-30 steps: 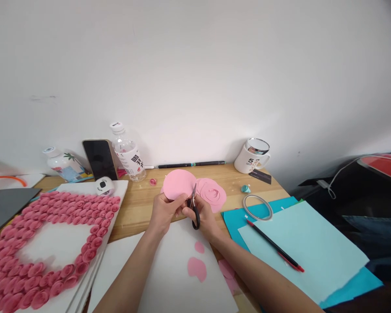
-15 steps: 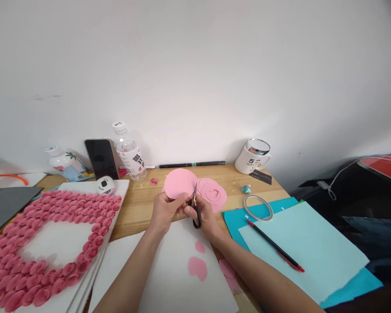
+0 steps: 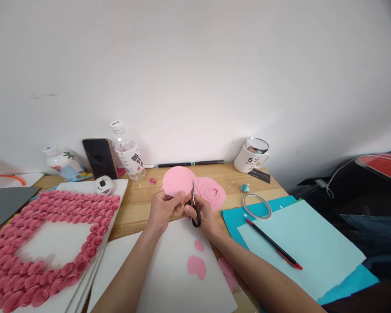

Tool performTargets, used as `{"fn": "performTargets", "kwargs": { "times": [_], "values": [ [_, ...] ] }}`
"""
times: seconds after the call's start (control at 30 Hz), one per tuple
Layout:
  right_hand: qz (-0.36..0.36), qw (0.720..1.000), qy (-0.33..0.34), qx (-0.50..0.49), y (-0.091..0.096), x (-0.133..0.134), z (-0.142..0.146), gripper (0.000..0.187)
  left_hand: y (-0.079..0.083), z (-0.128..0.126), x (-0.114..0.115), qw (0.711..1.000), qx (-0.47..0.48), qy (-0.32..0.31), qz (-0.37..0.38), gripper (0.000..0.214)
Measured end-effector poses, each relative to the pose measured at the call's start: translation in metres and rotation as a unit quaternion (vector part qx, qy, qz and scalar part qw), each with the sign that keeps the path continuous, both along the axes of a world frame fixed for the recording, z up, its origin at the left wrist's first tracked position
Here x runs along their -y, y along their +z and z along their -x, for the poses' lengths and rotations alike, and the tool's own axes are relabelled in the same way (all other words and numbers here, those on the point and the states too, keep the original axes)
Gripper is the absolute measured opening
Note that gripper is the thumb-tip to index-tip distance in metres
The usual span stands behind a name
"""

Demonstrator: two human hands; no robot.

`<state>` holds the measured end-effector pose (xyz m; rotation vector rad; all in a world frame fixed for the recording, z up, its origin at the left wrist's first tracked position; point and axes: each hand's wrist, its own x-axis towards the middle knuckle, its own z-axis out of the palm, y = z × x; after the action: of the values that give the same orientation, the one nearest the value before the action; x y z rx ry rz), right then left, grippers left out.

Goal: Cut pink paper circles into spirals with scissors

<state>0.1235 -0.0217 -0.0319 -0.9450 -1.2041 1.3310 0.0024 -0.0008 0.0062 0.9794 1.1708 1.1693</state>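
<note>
My left hand (image 3: pixel 163 208) pinches the lower edge of a round pink paper disc (image 3: pixel 178 180), which is held up off the table. In my right hand (image 3: pixel 203 215) is a pair of small scissors (image 3: pixel 196 213) with black handles; the blades point upward at the disc's right edge. Whether the blades have paper between them I cannot tell. Just behind the scissors lie pink paper spirals (image 3: pixel 211 193) on the wood. Two pink paper scraps (image 3: pixel 197 266) rest on the white sheet (image 3: pixel 169 278) below my hands.
Left is a white board (image 3: pixel 57 243) covered with pink rolled paper roses, plus a phone (image 3: pixel 100 158) and a water bottle (image 3: pixel 128 152). Right are a mug (image 3: pixel 249 158), a tape roll (image 3: pixel 256 206), blue paper (image 3: pixel 299 243) and a black-red pen (image 3: pixel 273 243). A wall stands behind.
The whole view has shifted slightly. Both hands keep their holds on the disc and the scissors, with hardly any movement between them.
</note>
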Motion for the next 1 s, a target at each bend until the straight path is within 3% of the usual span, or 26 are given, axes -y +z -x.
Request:
{"fn": "performTargets", "kwargs": {
  "times": [0.2, 0.4, 0.6, 1.0],
  "values": [
    [0.01, 1.0, 0.003, -0.006, -0.0021, -0.0003, -0.0004, 0.017, 0.0022, 0.0002, 0.0006, 0.999, 0.026, -0.006, -0.025, 0.028],
    [0.0, 1.0, 0.022, 0.011, -0.001, 0.0001, 0.0005, 0.024, -0.0001, -0.0012, 0.0033, 0.997, 0.06, -0.05, 0.023, 0.032],
    [-0.026, 1.0, 0.007, -0.003, -0.0018, -0.0015, 0.0007, 0.032, 0.0015, -0.0021, 0.0025, 1.0, 0.019, -0.003, 0.013, 0.03],
    [-0.026, 1.0, -0.009, 0.003, 0.0005, -0.0003, -0.0002, 0.036, 0.0064, -0.0021, 0.0038, 0.999, 0.002, -0.01, 0.032, 0.027]
  ]
}}
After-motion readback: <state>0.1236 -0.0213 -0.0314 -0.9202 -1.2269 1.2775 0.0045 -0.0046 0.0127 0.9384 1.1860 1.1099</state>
